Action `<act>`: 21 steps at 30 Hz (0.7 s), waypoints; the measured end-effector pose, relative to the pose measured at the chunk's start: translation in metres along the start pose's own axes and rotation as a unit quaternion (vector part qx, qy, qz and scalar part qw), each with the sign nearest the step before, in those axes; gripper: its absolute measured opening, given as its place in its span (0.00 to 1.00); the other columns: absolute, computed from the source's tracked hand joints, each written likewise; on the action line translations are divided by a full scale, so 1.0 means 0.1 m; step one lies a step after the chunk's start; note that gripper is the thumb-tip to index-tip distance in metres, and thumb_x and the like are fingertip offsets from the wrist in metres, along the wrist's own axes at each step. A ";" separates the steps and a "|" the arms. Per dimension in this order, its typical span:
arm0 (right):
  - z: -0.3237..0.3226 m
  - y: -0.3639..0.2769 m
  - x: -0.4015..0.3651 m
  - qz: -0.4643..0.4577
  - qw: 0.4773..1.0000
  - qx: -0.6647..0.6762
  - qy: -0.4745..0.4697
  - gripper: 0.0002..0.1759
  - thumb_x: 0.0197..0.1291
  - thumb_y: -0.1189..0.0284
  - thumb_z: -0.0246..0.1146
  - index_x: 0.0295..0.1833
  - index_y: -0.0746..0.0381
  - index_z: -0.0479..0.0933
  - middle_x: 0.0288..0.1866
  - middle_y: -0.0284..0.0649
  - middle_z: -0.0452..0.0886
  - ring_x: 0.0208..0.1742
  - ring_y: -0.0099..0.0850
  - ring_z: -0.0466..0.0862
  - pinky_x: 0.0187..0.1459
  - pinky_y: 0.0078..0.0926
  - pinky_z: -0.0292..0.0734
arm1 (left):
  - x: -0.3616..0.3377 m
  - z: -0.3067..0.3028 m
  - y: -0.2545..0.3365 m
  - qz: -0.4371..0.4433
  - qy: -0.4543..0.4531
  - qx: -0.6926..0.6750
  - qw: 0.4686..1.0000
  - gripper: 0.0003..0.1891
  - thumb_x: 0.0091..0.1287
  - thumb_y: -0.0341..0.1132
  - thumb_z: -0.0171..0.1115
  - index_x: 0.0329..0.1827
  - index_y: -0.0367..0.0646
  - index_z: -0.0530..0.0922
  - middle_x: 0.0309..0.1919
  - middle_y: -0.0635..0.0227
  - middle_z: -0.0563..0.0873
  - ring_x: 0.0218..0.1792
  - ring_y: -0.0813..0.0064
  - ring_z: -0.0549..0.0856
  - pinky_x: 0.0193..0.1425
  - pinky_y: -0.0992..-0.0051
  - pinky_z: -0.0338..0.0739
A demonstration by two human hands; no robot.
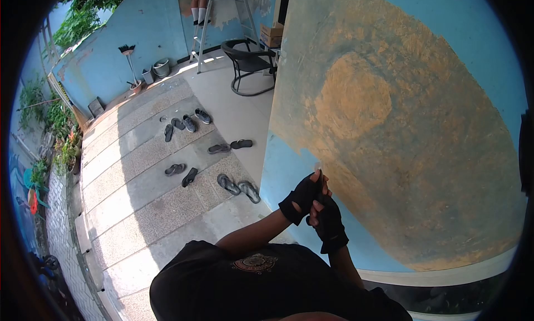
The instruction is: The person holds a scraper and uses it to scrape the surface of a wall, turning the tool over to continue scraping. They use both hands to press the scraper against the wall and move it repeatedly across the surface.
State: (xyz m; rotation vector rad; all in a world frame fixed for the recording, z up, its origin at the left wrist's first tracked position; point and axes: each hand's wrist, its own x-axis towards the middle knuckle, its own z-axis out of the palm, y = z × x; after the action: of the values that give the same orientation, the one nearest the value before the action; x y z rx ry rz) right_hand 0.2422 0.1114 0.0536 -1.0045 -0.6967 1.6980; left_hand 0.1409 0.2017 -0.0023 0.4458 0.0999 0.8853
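Note:
My left hand (pixel 303 196) and my right hand (pixel 328 216) are close together in front of the wall, both in black fingerless gloves. A small whitish, partly see-through piece (pixel 317 166) shows at the tip of my left fingers, which are pressed together; its kind is too small to tell. My right hand is closed just below, fingers curled against the left hand, and whatever may be in it is hidden. Behind them the light blue wall (pixel 289 168) carries a large brownish patch (pixel 411 154) with a paler yellowish area (pixel 353 96).
Several sandals and shoes (pixel 189 123) lie on the striped paving. A black chair (pixel 247 62) stands behind the wall's edge, beside cardboard boxes (pixel 271 35). Farther back, a person (pixel 199 4) stands on a stepladder (pixel 203 40). A broom (pixel 130 65) and buckets (pixel 161 68) line the far wall.

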 end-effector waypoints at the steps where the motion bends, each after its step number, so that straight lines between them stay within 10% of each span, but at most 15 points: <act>1: -0.01 -0.01 -0.02 -0.004 1.000 0.010 -0.011 0.03 0.70 0.74 0.55 0.44 0.58 0.66 0.25 0.33 0.69 0.18 0.23 0.67 0.22 0.21 0.64 | -0.01 0.01 0.00 0.004 0.002 0.003 1.000 0.21 0.76 0.53 0.53 0.54 0.41 0.75 0.35 0.62 0.85 0.44 0.64 0.84 0.44 0.65 0.82; 10: -0.27 -0.13 -0.29 -0.098 0.993 -0.072 -0.007 0.31 0.70 0.74 0.53 0.77 0.62 0.55 0.23 0.31 0.67 0.17 0.20 0.64 0.22 0.21 0.65 | -0.26 0.29 -0.15 0.033 0.129 0.186 0.974 0.12 0.75 0.38 0.57 0.54 0.40 0.74 0.41 0.63 0.84 0.42 0.70 0.85 0.46 0.71 0.81; 21: -0.72 -0.32 -0.66 -0.060 0.990 -0.116 -0.051 0.35 0.69 0.79 0.51 0.80 0.60 0.52 0.23 0.30 0.66 0.17 0.20 0.64 0.20 0.20 0.65 | -0.51 0.56 -0.84 0.151 0.237 0.171 0.944 0.09 0.70 0.25 0.59 0.39 0.47 0.67 0.31 0.71 0.76 0.24 0.76 0.76 0.35 0.72 0.76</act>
State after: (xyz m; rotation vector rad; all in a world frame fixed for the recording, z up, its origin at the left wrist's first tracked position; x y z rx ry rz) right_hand 0.3300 0.0586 0.0643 -1.0194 -1.0206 1.5960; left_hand 0.1846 0.0979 0.0082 0.5720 0.6509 1.2738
